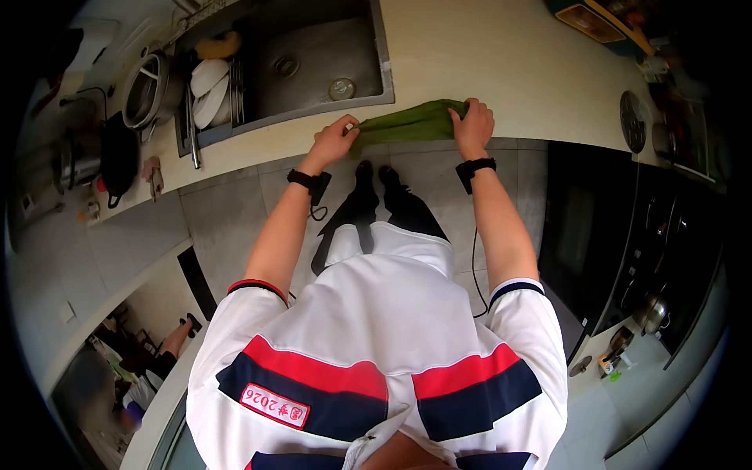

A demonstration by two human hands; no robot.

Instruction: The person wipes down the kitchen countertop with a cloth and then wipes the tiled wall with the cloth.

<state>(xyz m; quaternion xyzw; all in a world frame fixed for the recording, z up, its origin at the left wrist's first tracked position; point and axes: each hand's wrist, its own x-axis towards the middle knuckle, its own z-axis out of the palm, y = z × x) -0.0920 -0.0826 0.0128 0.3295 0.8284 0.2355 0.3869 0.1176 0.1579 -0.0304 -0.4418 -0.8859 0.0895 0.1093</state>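
Observation:
A green cloth [409, 125] is stretched between my two hands at the front edge of the pale countertop [517, 70]. My left hand [335, 142] pinches its left end, just below the sink. At the right end, my right hand [473, 127] grips the cloth with the thumb on top. The cloth hangs partly over the counter edge, its upper side touching or just above the surface; which one I cannot tell. Black bands with small devices are on both wrists.
A dark sink [313, 63] holds a rack with white bowls [210, 86]. Pots [149, 92] stand left of it. A round dark trivet [633, 121] lies at the right. Dark oven fronts [583, 227] are below right. Another person [168, 348] sits at lower left.

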